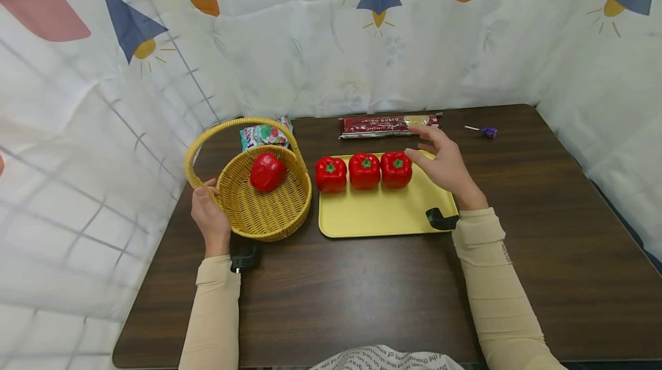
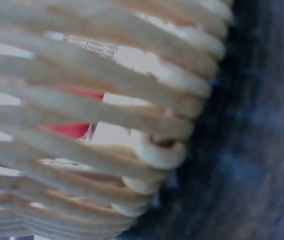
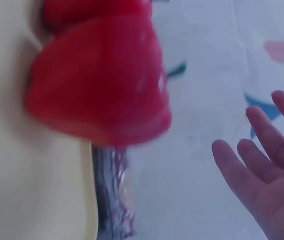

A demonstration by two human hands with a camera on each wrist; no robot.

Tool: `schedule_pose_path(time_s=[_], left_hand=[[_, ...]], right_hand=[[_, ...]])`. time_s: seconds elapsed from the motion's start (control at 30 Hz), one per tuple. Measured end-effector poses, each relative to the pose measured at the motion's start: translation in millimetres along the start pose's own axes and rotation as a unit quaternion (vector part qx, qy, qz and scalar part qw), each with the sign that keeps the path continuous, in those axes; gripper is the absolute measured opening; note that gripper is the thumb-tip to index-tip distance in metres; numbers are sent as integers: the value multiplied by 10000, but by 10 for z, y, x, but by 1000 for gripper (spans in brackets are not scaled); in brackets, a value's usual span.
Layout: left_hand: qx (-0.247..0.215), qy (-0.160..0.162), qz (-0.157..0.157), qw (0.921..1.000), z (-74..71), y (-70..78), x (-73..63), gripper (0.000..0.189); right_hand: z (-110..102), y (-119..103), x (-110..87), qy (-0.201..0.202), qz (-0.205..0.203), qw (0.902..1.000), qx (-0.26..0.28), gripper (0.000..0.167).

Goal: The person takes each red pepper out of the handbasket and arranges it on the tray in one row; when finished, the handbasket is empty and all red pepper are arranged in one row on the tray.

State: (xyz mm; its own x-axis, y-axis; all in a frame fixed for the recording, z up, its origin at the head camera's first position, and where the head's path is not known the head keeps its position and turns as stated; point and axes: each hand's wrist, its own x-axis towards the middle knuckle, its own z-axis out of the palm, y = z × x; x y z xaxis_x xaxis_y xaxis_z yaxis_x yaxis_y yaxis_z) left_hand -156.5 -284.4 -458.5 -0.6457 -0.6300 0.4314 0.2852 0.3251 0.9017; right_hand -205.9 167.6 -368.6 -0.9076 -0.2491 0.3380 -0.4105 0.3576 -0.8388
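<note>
Red and glossy, 3 peppers [image 1: 364, 172] are standing in a row along the far edge of the yellow tray [image 1: 377, 218], their green stems showing. The right hand [image 1: 447, 169] is hovering over the tray's far right corner, just beside the nearest pepper in that row; its fingers are spreading apart and holding nothing, and the right wrist view is showing a gap between them and the pepper. To the left of the tray, a woven yellow basket [image 1: 269, 218] is sitting, with a 4th pepper [image 1: 268, 172] lying tipped inside it. The left hand [image 1: 211, 218] is gripping this basket by its rim at the handle's base, on the side farther from the tray. In the left wrist view, the weave is filling much of the frame, red showing through its gaps.

Beyond the tray, a maroon spaghetti packet [image 1: 374, 126] is lying lengthwise. A teal and pink packet [image 1: 264, 135] is resting beyond the tray's left end, partly behind the basket, while a purple lollipop [image 1: 488, 132] is lying beyond its right end. Under the tray, a dark wooden worktop [image 1: 351, 295] is stretching out, and a white curtain [image 1: 300, 54] with 3 blue printed lamps is hanging behind.
</note>
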Motion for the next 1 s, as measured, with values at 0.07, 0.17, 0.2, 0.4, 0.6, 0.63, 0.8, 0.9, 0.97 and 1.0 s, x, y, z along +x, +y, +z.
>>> schedule_pose_path(time_s=[0.07, 0.17, 0.2, 0.4, 0.6, 0.63, 0.8, 0.9, 0.97, 1.0], left_hand=[[-1, 14, 19, 10000, -2, 2, 4, 62], [2, 14, 51, 10000, -4, 1, 12, 63], [8, 12, 60, 10000, -5, 0, 14, 64], [75, 23, 170, 9998, -11, -3, 11, 80], [57, 28, 225, 9997, -13, 1, 2, 83], [44, 31, 222, 9997, -13, 4, 2, 81], [56, 60, 255, 9996, -14, 13, 7, 82], [122, 75, 302, 9994, -10, 4, 9, 86], [168, 80, 336, 9993, -7, 0, 8, 88], [192, 88, 358, 9991, -5, 0, 7, 88]], right_hand=[[101, -28, 14, 68, -210, 9997, 56, 44], [305, -49, 35, 145, -391, 9990, 165, 37], [383, -73, 36, 136, -398, 9988, 234, 35], [890, -231, -12, -339, -279, 9970, 643, 32], [1338, -390, -59, -1010, -479, 9906, 786, 36], [1406, -425, -59, -1073, -532, 9897, 786, 36], [1737, -551, -64, -1189, -675, 9875, 788, 39], [1907, -601, -61, -1191, -582, 9888, 681, 44], [2002, -628, -42, -1172, -499, 9902, 563, 46], [2045, -639, -27, -1154, -485, 9908, 520, 46]])
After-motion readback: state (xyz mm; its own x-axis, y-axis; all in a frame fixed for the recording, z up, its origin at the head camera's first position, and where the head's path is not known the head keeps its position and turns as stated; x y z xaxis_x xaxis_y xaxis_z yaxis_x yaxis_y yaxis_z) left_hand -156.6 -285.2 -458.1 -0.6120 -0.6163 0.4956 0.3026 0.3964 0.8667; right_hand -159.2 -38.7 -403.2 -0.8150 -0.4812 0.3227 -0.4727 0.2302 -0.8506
